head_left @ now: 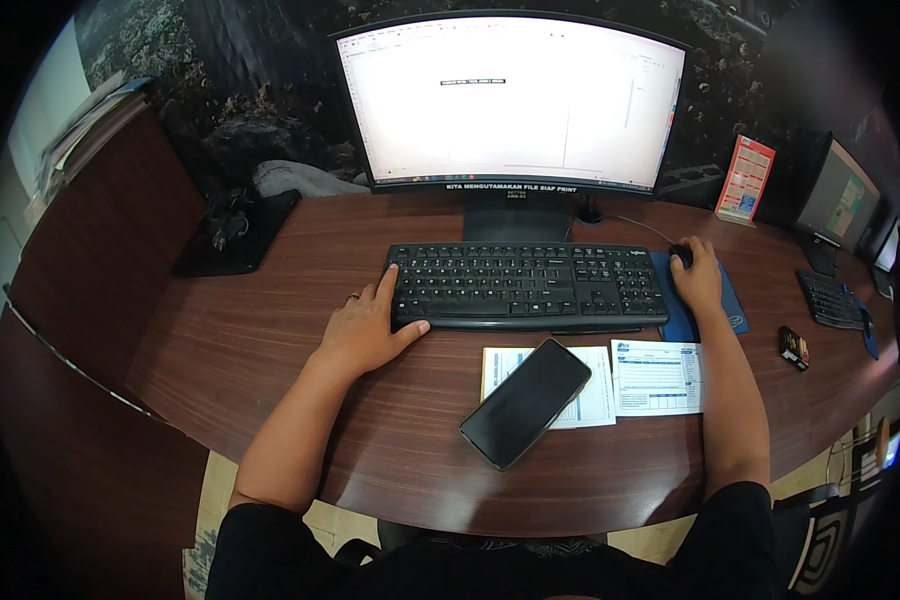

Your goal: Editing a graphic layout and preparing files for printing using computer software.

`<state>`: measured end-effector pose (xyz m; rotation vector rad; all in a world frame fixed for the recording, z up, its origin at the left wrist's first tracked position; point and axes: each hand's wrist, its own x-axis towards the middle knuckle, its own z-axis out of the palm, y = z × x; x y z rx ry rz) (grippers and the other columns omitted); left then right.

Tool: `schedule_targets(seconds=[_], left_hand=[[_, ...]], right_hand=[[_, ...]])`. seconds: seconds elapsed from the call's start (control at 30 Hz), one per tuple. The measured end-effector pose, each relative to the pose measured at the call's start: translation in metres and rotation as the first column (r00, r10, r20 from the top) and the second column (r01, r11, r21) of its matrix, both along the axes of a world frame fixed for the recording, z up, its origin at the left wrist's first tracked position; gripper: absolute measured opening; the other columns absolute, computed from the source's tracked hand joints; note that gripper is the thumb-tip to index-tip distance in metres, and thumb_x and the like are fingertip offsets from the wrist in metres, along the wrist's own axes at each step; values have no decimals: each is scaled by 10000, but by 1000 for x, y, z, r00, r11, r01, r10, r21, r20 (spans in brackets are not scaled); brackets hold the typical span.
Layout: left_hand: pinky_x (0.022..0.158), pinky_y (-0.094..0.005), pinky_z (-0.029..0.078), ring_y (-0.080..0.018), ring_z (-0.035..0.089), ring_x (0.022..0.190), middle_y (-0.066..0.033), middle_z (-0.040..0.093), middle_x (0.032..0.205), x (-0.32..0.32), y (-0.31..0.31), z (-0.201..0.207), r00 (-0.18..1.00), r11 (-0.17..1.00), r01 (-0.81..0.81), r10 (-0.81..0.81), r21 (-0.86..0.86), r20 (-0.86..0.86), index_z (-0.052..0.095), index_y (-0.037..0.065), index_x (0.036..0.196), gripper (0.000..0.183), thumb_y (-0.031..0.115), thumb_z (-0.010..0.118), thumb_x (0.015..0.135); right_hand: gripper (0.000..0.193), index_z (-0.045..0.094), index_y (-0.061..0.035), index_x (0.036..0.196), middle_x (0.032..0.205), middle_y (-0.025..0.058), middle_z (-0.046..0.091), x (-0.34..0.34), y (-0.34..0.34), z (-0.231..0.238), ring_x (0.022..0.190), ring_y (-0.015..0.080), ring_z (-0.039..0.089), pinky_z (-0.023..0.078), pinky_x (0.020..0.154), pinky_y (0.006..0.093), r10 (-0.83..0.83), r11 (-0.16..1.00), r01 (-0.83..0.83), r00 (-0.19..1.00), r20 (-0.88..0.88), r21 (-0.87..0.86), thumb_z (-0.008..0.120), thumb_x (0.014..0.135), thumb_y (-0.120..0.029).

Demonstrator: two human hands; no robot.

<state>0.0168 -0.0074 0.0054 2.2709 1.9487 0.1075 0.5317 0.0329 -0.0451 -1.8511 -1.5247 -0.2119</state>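
Note:
My left hand (362, 328) rests at the left end of a black keyboard (500, 290), fingers stretched out and apart. A fingertip touches the keys at the upper left corner, and the thumb lies by the front left corner. A ring shows on one finger. My right hand (703, 285) is curved over a dark computer mouse (681, 256), partly hidden under it, on a blue mouse pad (733, 303). Behind the keyboard stands a wide monitor (510, 120) with a mostly white page on its screen.
A dark smartphone (527, 403) lies tilted over a printed paper pad (600, 405), beside a printed form (655, 378). A small dark box (794, 348), a red desk calendar (746, 178) and a second monitor (838, 195) stand right. A black flat device with cables (235, 235) sits left.

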Motion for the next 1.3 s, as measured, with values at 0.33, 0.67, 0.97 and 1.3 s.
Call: schedule_targets(seconds=[0.33,0.67,0.97,1.3], left_hand=[[1118,-505,423,-439,490,1370,-274,480,1493,-3,1,2,1000,999,16,-16,30,-19,204,66,1616,1015,645,626,897],[1139,-506,397,-454,467,1384,-268,453,1520,-3,0,2,999,998,44,-45,38,26,206,60,1612,985,585,648,905],[1092,-527,439,-442,498,1348,-270,470,1486,-4,2,-4,998,997,53,-52,60,-18,204,51,1611,1012,629,636,900],[1096,-540,432,-460,486,1360,-267,468,1493,-5,3,-4,999,998,50,-49,42,-16,199,62,1614,1007,633,628,904]], right_hand=[[307,661,-79,1142,1222,162,626,-5,1,6,1126,390,626,503,952,469,-9,999,9,1000,-4,40,693,851,-174],[300,667,-60,1120,1210,183,621,-3,5,1,1115,404,623,502,962,477,-110,994,110,994,-16,1,717,855,-192],[306,668,-66,1126,1198,184,617,0,2,3,1105,402,626,505,962,479,-107,994,106,994,-36,-15,716,848,-183],[317,669,-60,1134,1191,181,618,-2,1,4,1102,395,627,503,965,470,-71,997,71,996,-56,-8,727,842,-171]])
